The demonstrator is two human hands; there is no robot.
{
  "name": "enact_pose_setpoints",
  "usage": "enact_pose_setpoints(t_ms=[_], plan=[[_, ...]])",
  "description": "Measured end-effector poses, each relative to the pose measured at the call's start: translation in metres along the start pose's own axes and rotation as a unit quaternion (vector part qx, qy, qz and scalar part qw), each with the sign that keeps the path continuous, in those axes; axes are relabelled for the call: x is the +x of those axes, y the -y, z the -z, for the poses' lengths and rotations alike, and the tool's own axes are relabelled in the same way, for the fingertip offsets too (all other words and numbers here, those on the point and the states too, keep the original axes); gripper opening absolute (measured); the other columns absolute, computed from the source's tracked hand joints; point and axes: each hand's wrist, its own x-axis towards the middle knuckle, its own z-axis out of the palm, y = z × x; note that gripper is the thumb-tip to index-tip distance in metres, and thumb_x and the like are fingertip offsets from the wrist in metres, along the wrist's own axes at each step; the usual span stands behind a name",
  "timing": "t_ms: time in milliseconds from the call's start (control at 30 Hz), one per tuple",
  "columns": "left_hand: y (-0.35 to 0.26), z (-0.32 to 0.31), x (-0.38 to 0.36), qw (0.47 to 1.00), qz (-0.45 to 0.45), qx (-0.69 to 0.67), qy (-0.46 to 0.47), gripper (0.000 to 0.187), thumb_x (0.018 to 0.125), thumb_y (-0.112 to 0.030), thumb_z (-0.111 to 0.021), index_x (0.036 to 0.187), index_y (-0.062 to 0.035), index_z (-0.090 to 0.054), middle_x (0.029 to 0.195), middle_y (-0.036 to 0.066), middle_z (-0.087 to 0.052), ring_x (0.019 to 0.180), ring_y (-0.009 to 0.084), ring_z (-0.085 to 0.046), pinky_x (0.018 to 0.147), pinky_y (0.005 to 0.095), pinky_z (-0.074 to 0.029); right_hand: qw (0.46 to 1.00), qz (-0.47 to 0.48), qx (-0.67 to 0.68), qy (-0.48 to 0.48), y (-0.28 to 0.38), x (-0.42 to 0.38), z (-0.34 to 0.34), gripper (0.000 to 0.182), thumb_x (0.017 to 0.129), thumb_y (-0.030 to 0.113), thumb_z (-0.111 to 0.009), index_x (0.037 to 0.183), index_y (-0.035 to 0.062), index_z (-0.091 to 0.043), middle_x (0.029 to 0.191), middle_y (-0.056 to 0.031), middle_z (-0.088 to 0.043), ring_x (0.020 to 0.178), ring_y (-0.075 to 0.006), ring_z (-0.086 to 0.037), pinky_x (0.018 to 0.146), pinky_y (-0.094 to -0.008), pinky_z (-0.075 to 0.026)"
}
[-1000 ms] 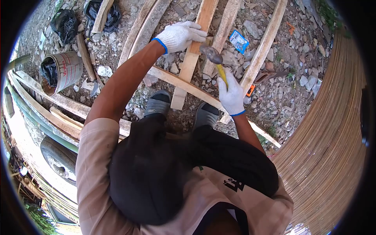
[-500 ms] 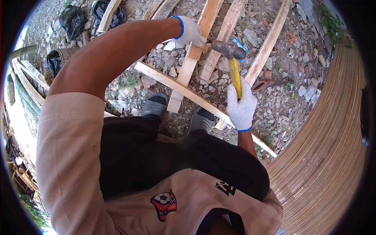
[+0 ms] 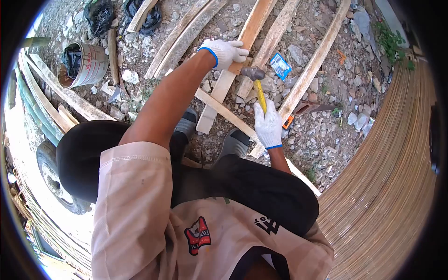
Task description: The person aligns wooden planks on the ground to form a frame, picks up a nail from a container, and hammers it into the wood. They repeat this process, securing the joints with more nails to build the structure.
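Note:
My right hand (image 3: 269, 125), in a white knit glove with a blue cuff, grips the yellow handle of a hammer (image 3: 260, 93). The dark hammer head is low beside a small wood block at the joint of the planks. My left hand (image 3: 225, 52), gloved the same way, lies over a long wooden plank (image 3: 254, 28) with its fingers stretched out and apart. A lighter board (image 3: 216, 100) continues from that plank towards my feet. Across it runs a narrow wooden strip (image 3: 228, 115), passing near my right wrist.
A blue packet (image 3: 280, 66) lies among stones right of the planks. An orange tape measure (image 3: 288, 122) is beside my right hand. More timber (image 3: 315, 63) lies about. A bucket (image 3: 86, 65) and black bags (image 3: 99, 17) stand left; a bamboo-like slatted stack (image 3: 373, 200) curves along the right.
The hammer has come down, away from my head, and sits closer to the planks. My left hand's fingers have straightened out. The view has shifted, showing my left knee and the tape measure.

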Motion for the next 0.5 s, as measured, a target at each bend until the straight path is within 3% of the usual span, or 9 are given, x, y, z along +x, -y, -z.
enact_pose_setpoints(t_ms=[67, 167, 233, 267, 333, 367, 433, 467, 500], plan=[[0.008, -0.03, 0.001, 0.994, 0.014, -0.065, -0.082, 0.048, 0.09, -0.007, -0.055, 0.132, -0.0281, -0.069, 0.162, -0.009, -0.045, 0.153, 0.0274, -0.037, 0.109, 0.0615, -0.048, 0.999, -0.026, 0.027, -0.037, 0.011, -0.001, 0.013, 0.025, 0.104, 0.026, -0.061, 0.111, 0.0012, -0.06, 0.078, -0.0249, -0.066, 0.072, -0.0415, -0.068, 0.063, -0.0471, -0.05], [-0.012, -0.008, -0.017, 0.992, 0.1, -0.051, -0.061, 0.05, 0.098, -0.011, -0.055, 0.134, -0.043, -0.069, 0.167, -0.011, -0.037, 0.156, 0.0263, -0.031, 0.117, 0.0693, -0.032, 0.995, -0.007, 0.068, -0.066, 0.044, 0.004, 0.044, 0.025, 0.104, 0.021, -0.06, 0.117, 0.0004, -0.061, 0.076, -0.0172, -0.065, 0.066, -0.0278, -0.067, 0.062, -0.041, -0.051], [-0.012, -0.012, -0.019, 0.989, 0.098, -0.073, -0.079, 0.05, 0.097, -0.01, -0.056, 0.133, -0.0425, -0.069, 0.167, -0.01, -0.038, 0.156, 0.0279, -0.031, 0.117, 0.0694, -0.031, 0.984, 0.052, 0.155, -0.076, 0.045, 0.001, 0.052, 0.029, 0.104, 0.02, -0.058, 0.125, 0.0002, -0.061, 0.081, -0.0076, -0.063, 0.067, -0.0148, -0.061, 0.062, -0.0332, -0.051], [-0.012, -0.013, -0.02, 0.987, 0.096, -0.095, -0.09, 0.05, 0.096, -0.009, -0.057, 0.132, -0.042, -0.07, 0.167, -0.008, -0.038, 0.155, 0.0295, -0.032, 0.118, 0.0695, -0.03, 0.983, 0.057, 0.154, -0.08, 0.043, -0.006, 0.049, 0.029, 0.104, 0.02, -0.058, 0.125, 0.0002, -0.061, 0.081, -0.0076, -0.063, 0.067, -0.0148, -0.061, 0.062, -0.0332, -0.051], [-0.016, -0.014, -0.027, 0.979, 0.1, -0.123, -0.13, 0.045, 0.096, -0.012, -0.055, 0.132, -0.0333, -0.072, 0.168, 0.006, -0.037, 0.155, 0.0339, -0.032, 0.117, 0.0613, -0.033, 0.949, -0.08, 0.305, -0.003, 0.041, -0.026, 0.04, 0.029, 0.105, 0.023, -0.058, 0.124, 0.0007, -0.061, 0.084, -0.0063, -0.063, 0.068, -0.0137, -0.059, 0.064, -0.0313, -0.051], [-0.011, -0.03, -0.022, 0.973, 0.087, -0.144, -0.159, 0.045, 0.096, -0.011, -0.055, 0.132, -0.0312, -0.072, 0.167, 0.007, -0.038, 0.153, 0.0351, -0.035, 0.118, 0.0563, -0.035, 0.954, -0.123, 0.273, 0.018, 0.027, -0.036, 0.029, 0.029, 0.106, 0.027, -0.058, 0.121, 0.0021, -0.062, 0.083, -0.0056, -0.062, 0.067, -0.0134, -0.057, 0.065, -0.0328, -0.051], [-0.004, -0.041, -0.013, 0.963, 0.077, -0.166, -0.197, 0.045, 0.095, -0.01, -0.056, 0.132, -0.029, -0.073, 0.167, 0.009, -0.038, 0.152, 0.0364, -0.037, 0.118, 0.0513, -0.037, 0.99, -0.106, 0.072, -0.052, -0.009, -0.056, 0.007, 0.034, 0.106, 0.034, -0.057, 0.109, 0.0017, -0.065, 0.076, -0.0157, -0.064, 0.07, -0.0305, -0.066, 0.066, -0.0432, -0.05], [-0.002, -0.041, -0.013, 0.964, 0.073, -0.162, -0.195, 0.047, 0.095, -0.01, -0.056, 0.136, -0.0279, -0.07, 0.166, 0.01, -0.039, 0.15, 0.0359, -0.041, 0.117, 0.0478, -0.04, 0.991, -0.104, 0.076, -0.035, -0.025, -0.064, 0.002, 0.034, 0.106, 0.034, -0.054, 0.101, 0.0021, -0.064, 0.075, -0.0204, -0.064, 0.074, -0.0379, -0.068, 0.065, -0.045, -0.05], [-0.005, -0.041, -0.015, 0.966, 0.07, -0.162, -0.19, 0.049, 0.094, -0.01, -0.057, 0.14, -0.0267, -0.067, 0.166, 0.01, -0.04, 0.147, 0.0353, -0.044, 0.116, 0.0443, -0.042, 0.991, -0.112, 0.065, -0.022, -0.025, -0.062, 0.003, 0.033, 0.107, 0.033, -0.053, 0.099, 0.0029, -0.063, 0.074, -0.0187, -0.063, 0.07, -0.0352, -0.067, 0.064, -0.044, -0.049]])
